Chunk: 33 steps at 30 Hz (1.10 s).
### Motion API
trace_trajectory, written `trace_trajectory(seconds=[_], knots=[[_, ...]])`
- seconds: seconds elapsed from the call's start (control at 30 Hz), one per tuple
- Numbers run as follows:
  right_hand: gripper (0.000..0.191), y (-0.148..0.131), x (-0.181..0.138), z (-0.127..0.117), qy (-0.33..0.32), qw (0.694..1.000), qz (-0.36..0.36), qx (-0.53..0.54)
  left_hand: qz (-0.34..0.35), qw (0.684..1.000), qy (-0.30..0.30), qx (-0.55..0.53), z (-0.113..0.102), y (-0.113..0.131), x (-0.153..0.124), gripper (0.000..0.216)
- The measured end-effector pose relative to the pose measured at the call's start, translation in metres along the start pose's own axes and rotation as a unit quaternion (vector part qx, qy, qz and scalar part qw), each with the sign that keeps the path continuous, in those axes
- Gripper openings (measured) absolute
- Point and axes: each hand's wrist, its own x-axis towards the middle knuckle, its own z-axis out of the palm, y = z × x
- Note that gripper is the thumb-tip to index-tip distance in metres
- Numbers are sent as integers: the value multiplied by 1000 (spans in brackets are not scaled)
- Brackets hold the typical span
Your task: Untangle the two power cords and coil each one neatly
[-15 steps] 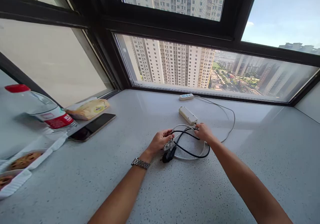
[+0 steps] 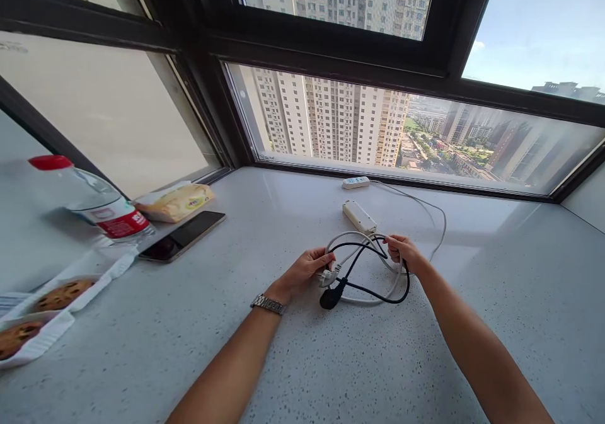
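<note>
- Left hand [image 2: 309, 268] pinches the looped black cable [image 2: 378, 293] and white cable [image 2: 363, 300] near their plugs [image 2: 329, 287].
- Right hand [image 2: 401, 251] grips the loops' far side, fingers closed.
- The cables lie mid-sill [image 2: 331, 361], near the window edge.
- Power strip [image 2: 359, 217] just beyond.

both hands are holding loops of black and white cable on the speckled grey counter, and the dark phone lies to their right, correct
Not quite: in the head view the dark flat phone lies to the left of the hands, near the red-capped clear plastic bottle. The left hand and right hand do hold the looped black and white cables on the speckled grey counter.
</note>
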Motion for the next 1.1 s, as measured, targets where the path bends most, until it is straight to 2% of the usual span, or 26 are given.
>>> trace_trajectory(seconds=[0.23, 0.4, 0.53, 0.7, 0.87, 1.0, 1.1], knots=[[37, -5, 18, 11, -49, 997, 52, 30, -13, 993, 3, -114, 19, -6, -3, 32], [37, -13, 19, 19, -22, 994, 9, 107, -3, 985, -9, -172, 31, -7, -6, 38], [44, -9, 10, 15, 2, 980, -18, 196, 0, 989, 5, -147, 32, -4, -6, 42], [44, 0, 4, 10, 23, 961, -12, 275, -19, 995, 44, -91, 35, -3, -8, 44], [35, 3, 6, 7, 81, 941, -12, 327, 15, 995, 16, -99, 35, -3, -8, 52], [35, 8, 8, 0, 156, 924, -10, 350, 74, 993, 47, -75, 35, -3, -8, 56], [33, 10, 7, -2, 199, 914, -5, 355, 116, 989, 47, -74, 38, 1, -11, 53]])
